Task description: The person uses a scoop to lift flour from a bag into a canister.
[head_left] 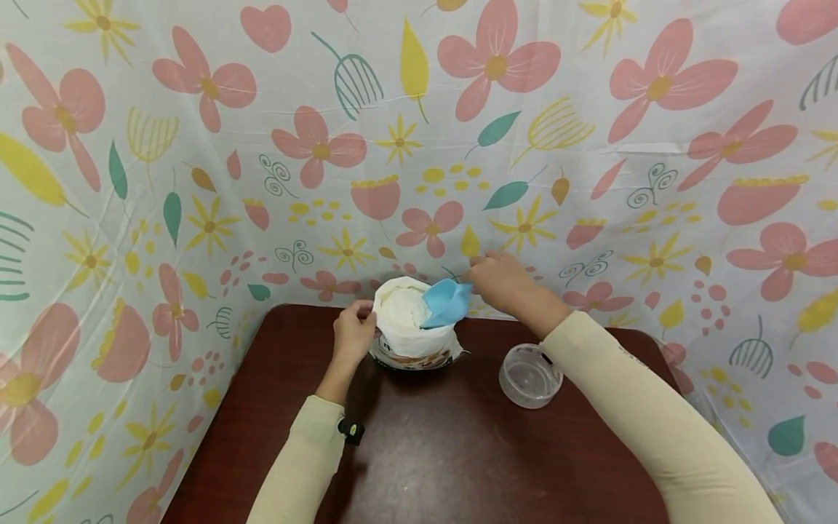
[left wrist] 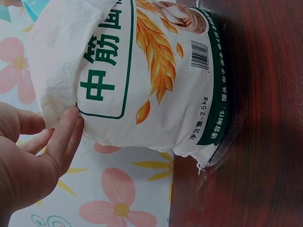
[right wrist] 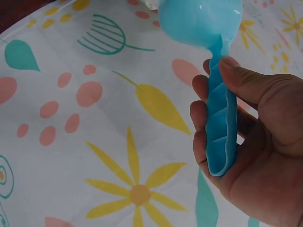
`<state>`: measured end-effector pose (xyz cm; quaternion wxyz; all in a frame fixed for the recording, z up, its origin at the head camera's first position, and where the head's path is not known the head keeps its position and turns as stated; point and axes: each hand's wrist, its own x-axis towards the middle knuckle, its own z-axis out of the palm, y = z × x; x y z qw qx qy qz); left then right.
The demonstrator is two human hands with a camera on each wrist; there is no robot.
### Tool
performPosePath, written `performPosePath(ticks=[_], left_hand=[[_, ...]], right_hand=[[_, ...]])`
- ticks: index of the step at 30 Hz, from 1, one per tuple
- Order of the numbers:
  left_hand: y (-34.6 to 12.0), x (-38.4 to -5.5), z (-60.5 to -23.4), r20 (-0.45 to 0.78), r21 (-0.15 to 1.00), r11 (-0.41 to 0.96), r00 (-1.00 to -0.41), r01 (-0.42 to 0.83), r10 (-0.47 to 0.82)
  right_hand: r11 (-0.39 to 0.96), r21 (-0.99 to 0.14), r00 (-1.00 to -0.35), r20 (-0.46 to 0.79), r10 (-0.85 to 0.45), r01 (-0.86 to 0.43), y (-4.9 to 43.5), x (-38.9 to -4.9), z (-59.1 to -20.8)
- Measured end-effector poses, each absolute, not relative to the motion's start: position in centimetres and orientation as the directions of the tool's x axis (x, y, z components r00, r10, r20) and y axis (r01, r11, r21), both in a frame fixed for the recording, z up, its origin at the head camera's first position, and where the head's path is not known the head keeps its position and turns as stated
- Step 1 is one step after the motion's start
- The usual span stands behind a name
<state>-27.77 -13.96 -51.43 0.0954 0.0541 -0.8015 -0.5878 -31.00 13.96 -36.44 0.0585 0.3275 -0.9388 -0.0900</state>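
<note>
A white flour bag (head_left: 419, 342) with its rim folded down stands at the back of the table, and white flour (head_left: 402, 309) shows in its mouth. My left hand (head_left: 353, 333) pinches the folded rim at the bag's left side; the left wrist view shows thumb and fingers on that cloth edge (left wrist: 59, 101). My right hand (head_left: 504, 282) grips the ribbed handle of a blue scoop (right wrist: 220, 118). In the head view the scoop's bowl (head_left: 448, 302) tilts at the right side of the bag's mouth, over the flour. Whether flour lies inside the bowl is hard to tell.
A clear round plastic container (head_left: 529, 378) sits on the dark red table (head_left: 445, 451), right of the bag and under the right forearm. Flower-printed cloth (head_left: 432, 145) hangs close behind the table and along its sides.
</note>
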Motion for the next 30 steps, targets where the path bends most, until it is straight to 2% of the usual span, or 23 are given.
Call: performPosePath(ticks=[10, 17, 30], left_hand=[[-14.0, -27.8, -51.5, 0.069, 0.953, 0.304, -0.978, 0.006, -0.198], [-14.0, -27.9, -51.6, 0.073, 0.952, 0.306, -0.978, 0.010, -0.195], [-14.0, -27.8, -51.4, 0.081, 0.953, 0.303, -0.977, 0.018, -0.196]], right_hand=[[0.782, 0.133, -0.784, 0.045, -0.619, -0.609, 15.3, -31.0, -36.2], [0.768, 0.116, -0.760, 0.112, -0.640, -0.630, 16.1, -30.6, -36.3], [0.746, -0.032, -0.722, 0.286, -0.630, -0.665, 18.3, -29.7, -38.5]])
